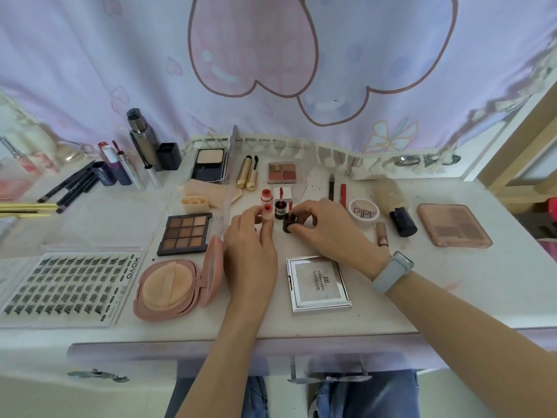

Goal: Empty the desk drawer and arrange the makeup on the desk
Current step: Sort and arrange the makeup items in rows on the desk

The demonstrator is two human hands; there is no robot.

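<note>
Makeup lies spread over the white desk. My left hand pinches a small pink lip-tint bottle with a red top. My right hand grips a dark little bottle whose red wand sticks up. Just behind them stand another red-topped bottle and a black-labelled tint bottle. Around them lie a nine-pan eyeshadow palette, an open pink powder compact and a silver square compact. The drawer front below the desk edge looks pushed in.
A lash tray sits at front left, pencils and tubes at back left. A white jar, a powder brush and a pink palette lie to the right. A printed curtain hangs behind.
</note>
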